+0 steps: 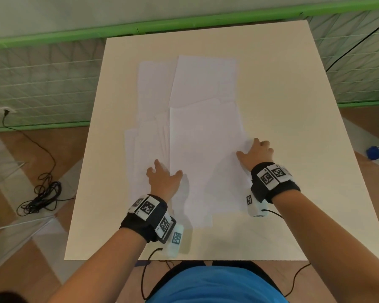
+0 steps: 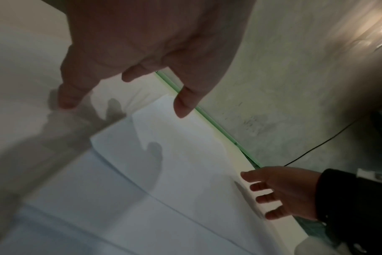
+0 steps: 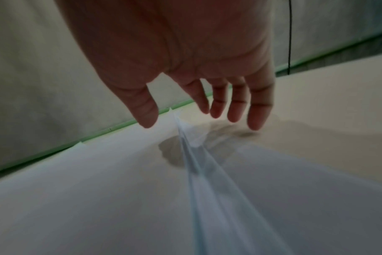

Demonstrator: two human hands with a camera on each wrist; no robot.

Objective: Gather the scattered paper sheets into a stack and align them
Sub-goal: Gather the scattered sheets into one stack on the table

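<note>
Several white paper sheets lie overlapped in a loose spread on the cream table (image 1: 282,106). The nearest top sheet (image 1: 204,154) sits in the middle, a far sheet (image 1: 204,79) lies behind it, and fanned sheets (image 1: 149,136) stick out to the left. My left hand (image 1: 163,174) rests flat with spread fingers on the left sheets, its thumb at the top sheet's left edge. My right hand (image 1: 254,149) touches the top sheet's right edge with straight fingers. In the right wrist view, a raised paper edge (image 3: 185,136) runs between thumb and fingers (image 3: 216,107). Neither hand grips anything.
A green rail (image 1: 140,29) and mesh fence run behind the table. A coiled black cable (image 1: 42,193) lies on the floor at left. A blue-capped white object (image 1: 375,152) shows at the right border. Bare tabletop surrounds the sheets on the right and near sides.
</note>
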